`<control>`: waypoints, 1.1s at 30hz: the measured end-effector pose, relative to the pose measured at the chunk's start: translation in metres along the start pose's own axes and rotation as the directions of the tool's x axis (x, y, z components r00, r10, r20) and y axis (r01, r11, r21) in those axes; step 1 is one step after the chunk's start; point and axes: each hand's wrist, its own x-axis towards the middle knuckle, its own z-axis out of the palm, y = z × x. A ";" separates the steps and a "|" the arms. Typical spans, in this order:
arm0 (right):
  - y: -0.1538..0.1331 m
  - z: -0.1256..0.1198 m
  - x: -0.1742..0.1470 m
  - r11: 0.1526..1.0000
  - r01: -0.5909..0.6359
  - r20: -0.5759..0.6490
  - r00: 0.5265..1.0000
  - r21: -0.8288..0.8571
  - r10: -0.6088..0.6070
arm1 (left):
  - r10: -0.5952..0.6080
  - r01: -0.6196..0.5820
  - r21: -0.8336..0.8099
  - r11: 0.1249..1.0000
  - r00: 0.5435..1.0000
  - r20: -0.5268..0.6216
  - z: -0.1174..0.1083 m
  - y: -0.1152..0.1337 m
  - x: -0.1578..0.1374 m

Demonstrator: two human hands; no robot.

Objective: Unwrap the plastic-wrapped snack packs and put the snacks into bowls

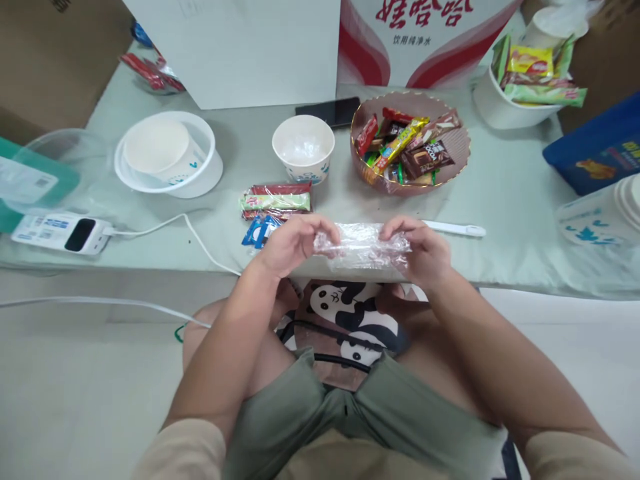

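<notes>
Your left hand (293, 245) and right hand (419, 250) both pinch the clear plastic bag (365, 245); candy bowl (463, 143) sits at one o'clock.

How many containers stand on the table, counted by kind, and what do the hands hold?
Paper cups: 1
White bowls, one with a cup inside, one with snacks: 2
Pink snack bowl: 1
Total: 4
Left hand and right hand together hold 1 clear plastic bag.
</notes>
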 end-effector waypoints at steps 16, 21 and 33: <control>0.013 0.007 0.003 0.993 0.034 -0.059 0.997 -0.116 -0.041 | 0.443 -0.209 0.666 0.716 0.873 -0.203 0.032 -0.008 -0.007; 0.008 0.021 0.003 0.982 0.104 0.084 0.992 -0.158 -0.091 | 0.164 -0.086 0.433 0.897 0.975 -0.148 0.023 -0.008 -0.006; 0.006 0.043 0.037 0.863 0.277 -0.172 0.910 -0.422 -0.376 | 0.353 -0.187 0.366 0.911 0.812 -0.464 -0.005 0.007 -0.011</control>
